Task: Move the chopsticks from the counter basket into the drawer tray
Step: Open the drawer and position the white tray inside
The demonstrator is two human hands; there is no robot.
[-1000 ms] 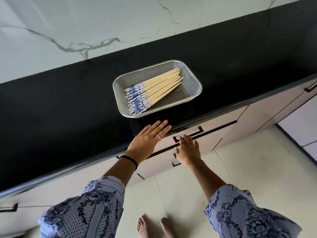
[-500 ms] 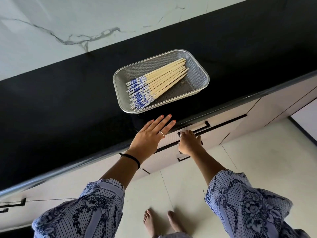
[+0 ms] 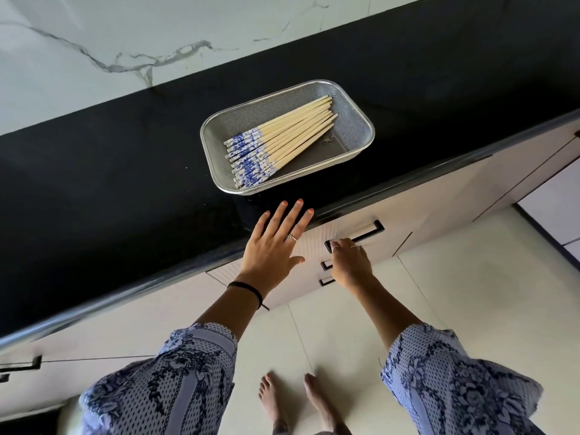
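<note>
Blue-patterned sleeves (image 3: 175,381) and bare feet on a pale tiled floor, nearest the camera. Right hand (image 3: 350,263): fingers curled shut around the near end of the black drawer handle (image 3: 365,235); the drawer (image 3: 314,262) shows no opening yet, its tray hidden. Left hand (image 3: 274,246): flat, fingers spread, holding nothing, over the front edge of the black table (image 3: 94,189). Just beyond its fingertips, steel mesh basket (image 3: 354,120) on the table. Inside it, chopsticks (image 3: 279,142), a fanned bundle, all still present; long axis diagonal, blue-printed ends near-left, plain tips far-right. Bundle lies straight ahead of the left hand, which is the nearer grip. Behind, a white marble wall.
</note>
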